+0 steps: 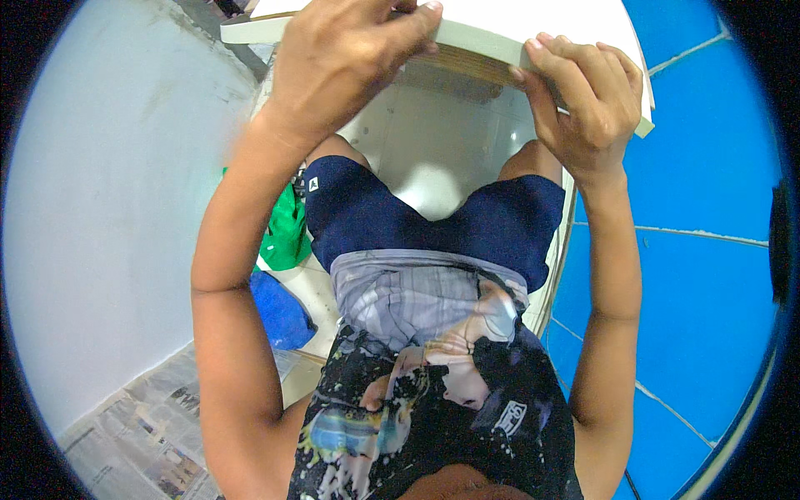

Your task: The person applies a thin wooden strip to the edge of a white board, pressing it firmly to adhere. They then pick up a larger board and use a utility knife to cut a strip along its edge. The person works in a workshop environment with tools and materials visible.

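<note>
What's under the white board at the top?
Just below the white board's near edge: a brown, wood-like strip and pale, shiny floor. Farther back is covered by the board; the left hand hides some too.

Forward reach, both sides

Left forearm (229,196) reaches forward, slanting inward; left hand (346,54) back-up, some digits hidden. Right forearm (615,242) runs straighter; right hand (587,104) angles leftward, fingers (575,71) bent, thumb (540,104) just below fingertips.
</note>
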Demonstrator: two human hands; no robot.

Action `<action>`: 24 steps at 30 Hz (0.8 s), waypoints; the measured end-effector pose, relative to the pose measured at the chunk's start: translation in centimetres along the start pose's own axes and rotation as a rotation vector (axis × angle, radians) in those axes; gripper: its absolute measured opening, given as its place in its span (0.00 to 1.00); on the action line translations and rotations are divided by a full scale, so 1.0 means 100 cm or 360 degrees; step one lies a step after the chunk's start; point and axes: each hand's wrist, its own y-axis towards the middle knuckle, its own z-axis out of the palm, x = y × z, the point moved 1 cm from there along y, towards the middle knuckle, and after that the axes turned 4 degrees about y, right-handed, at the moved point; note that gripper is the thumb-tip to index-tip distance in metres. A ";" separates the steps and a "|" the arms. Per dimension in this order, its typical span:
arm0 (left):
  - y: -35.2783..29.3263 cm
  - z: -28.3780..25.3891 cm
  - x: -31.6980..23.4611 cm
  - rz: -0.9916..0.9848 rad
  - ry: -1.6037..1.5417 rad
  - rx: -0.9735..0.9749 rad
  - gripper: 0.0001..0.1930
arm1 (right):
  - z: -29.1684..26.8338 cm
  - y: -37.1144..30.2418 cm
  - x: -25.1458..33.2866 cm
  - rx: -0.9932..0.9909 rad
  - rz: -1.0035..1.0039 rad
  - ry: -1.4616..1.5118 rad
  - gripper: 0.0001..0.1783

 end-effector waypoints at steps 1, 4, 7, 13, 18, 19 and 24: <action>-0.006 0.002 0.002 -0.0015 0.0061 0.0070 0.12 | 0.000 0.001 0.003 0.0060 0.0045 0.0034 0.14; -0.007 0.001 -0.002 -0.0117 0.0041 0.0070 0.13 | -0.017 0.024 0.019 0.0460 0.0273 0.0131 0.18; -0.009 0.000 -0.006 -0.0185 0.0147 0.0107 0.11 | -0.002 0.042 0.033 0.0413 0.0304 0.0081 0.22; -0.019 -0.005 0.006 -0.0041 0.0171 0.0051 0.14 | 0.025 0.041 0.035 0.0315 0.0217 0.0035 0.18; -0.050 -0.037 0.044 -0.0042 0.0141 0.0093 0.19 | 0.025 0.040 0.035 0.0251 0.0233 0.0098 0.20; -0.055 -0.042 0.049 -0.0089 0.0069 0.0052 0.20 | 0.025 0.039 0.036 0.0258 0.0250 0.0095 0.20; -0.062 -0.038 0.055 -0.0186 0.0093 0.0018 0.19 | 0.029 0.040 0.038 0.0251 0.0261 0.0102 0.20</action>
